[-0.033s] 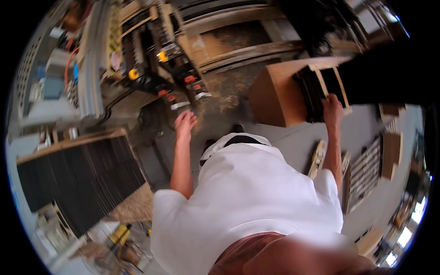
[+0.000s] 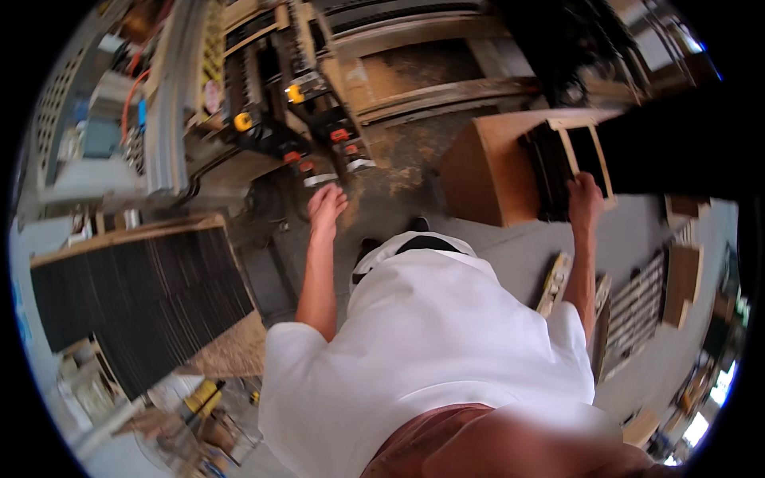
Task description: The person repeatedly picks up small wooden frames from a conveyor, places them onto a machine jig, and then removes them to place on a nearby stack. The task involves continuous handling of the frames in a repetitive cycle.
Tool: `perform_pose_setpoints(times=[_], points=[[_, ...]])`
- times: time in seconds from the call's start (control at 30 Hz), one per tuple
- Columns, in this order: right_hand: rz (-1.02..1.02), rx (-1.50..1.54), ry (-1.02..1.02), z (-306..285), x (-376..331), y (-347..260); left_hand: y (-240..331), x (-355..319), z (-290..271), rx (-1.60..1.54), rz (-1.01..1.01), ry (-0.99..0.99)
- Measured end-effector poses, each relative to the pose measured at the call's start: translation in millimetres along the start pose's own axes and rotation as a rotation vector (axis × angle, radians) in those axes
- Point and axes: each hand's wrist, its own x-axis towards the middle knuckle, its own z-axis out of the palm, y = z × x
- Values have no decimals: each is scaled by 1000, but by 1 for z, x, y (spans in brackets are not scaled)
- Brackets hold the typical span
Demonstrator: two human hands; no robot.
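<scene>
My left hand [image 2: 327, 209] reaches forward with its fingers loosely apart and holds nothing. It hovers just below a machine [image 2: 307, 119] that has orange and red fittings. My right hand [image 2: 584, 199] is stretched out to the right. It grips the lower edge of a light wood-framed panel [image 2: 580, 155], which lies on a stack of dark sheets [image 2: 550, 171] on top of a brown box [image 2: 478, 171]. My white shirt [image 2: 430, 342] fills the lower middle of the view.
A large pallet of black sheets [image 2: 135, 295] with a wooden rim stands at the left. Wooden slats and framed pieces [image 2: 637, 311] lie on the grey floor at the right. Clutter and a yellow tool [image 2: 199, 398] sit at the lower left. Dusty concrete lies ahead.
</scene>
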Motion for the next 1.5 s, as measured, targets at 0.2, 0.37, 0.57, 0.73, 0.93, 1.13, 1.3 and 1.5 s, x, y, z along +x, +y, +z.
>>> perform_pose_setpoints(times=[0.2,0.37,0.57,0.73,0.93,1.13,1.3,1.5], points=[[9,265,93,-18,32,-43,82,56,0,-81,174,90],[-130,549,113,-12,50,-106,175,131,-1,-242,287,81],[-170,585,35,9,57,-184,264,251,12,-381,244,-60],[-227,601,-42,33,66,-248,314,334,18,-625,215,-105],[-527,499,-65,70,98,-334,330,340,20,-870,220,-147],[-766,477,-104,124,143,-433,291,293,14,-709,107,-213],[-969,575,-147,153,155,-505,284,327,2,-751,129,-190],[-1164,546,-119,163,177,-525,319,334,23,-650,186,-84]])
